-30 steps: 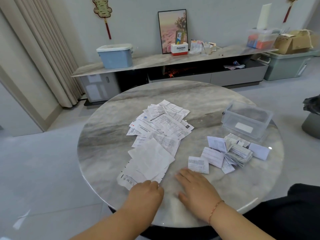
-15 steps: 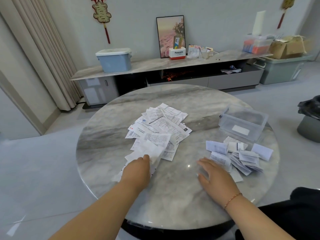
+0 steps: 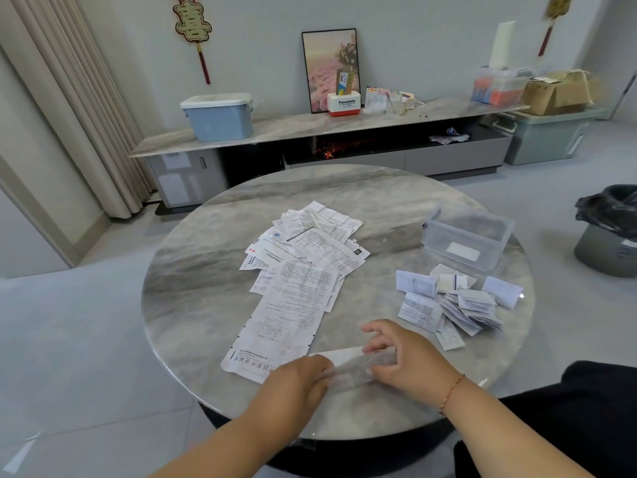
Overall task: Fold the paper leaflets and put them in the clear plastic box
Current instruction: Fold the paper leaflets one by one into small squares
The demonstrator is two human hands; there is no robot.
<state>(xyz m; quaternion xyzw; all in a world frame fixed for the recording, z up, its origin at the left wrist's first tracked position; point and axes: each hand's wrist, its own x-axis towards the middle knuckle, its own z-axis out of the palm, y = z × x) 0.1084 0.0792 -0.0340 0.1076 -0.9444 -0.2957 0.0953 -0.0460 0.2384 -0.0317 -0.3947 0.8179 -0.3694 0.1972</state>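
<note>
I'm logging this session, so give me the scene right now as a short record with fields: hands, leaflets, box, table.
left hand: grips the left end of a blurred leaflet
right hand: pinches its right end
unfolded pile: spread at table centre
folded pile: right of it, outside the box
clear plastic box: open, behind the folded pile; only a white label shows
table: round, marble-patterned

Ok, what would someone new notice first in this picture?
Probably the spread of unfolded paper leaflets across the middle of the round marble table, with a heap of folded leaflets at its right beside the clear plastic box. At the near edge, both hands work a blurred leaflet.
</note>
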